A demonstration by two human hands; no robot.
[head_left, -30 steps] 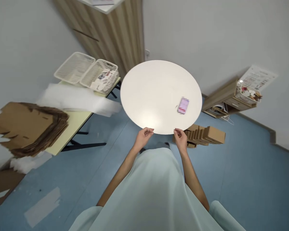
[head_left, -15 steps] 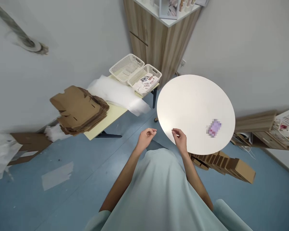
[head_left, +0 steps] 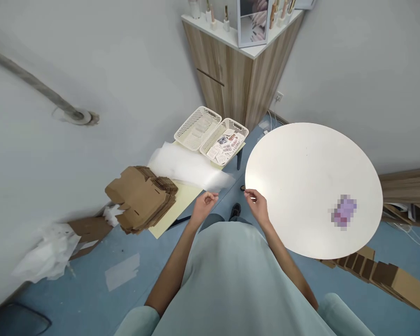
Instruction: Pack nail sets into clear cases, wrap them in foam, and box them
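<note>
The left grip [head_left: 203, 207] hangs in a loose pinch, thumb and index finger curled together into a small loop, and the right grip [head_left: 259, 207] holds a similar curl, its fingertips together. Just beyond the left grip lies the near edge of a narrow yellow bench [head_left: 184, 198], with a white foam sheet [head_left: 185, 165] spread across it, one end jutting over the side into the gap ahead of both grips. Left of the left grip, a stack of flattened cardboard boxes [head_left: 140, 200] rests on the same bench, and past the sheet stand two white plastic baskets, the farther-left basket [head_left: 190, 122] with clear packets inside and the right-hand basket [head_left: 236, 125] with printed cards [head_left: 227, 147]. The right grip overlaps the left rim of a round white bench [head_left: 287, 186] in this view; whether they touch cannot be told. Well to the right of that grip, a purple item [head_left: 346, 211], pixelated beyond recognition, lies on the round bench, while a row of cardboard boxes [head_left: 388, 277] stretches below its rim. Between and below the grips shows a dark shoe [head_left: 235, 211] on the blue floor [head_left: 91, 303].
</note>
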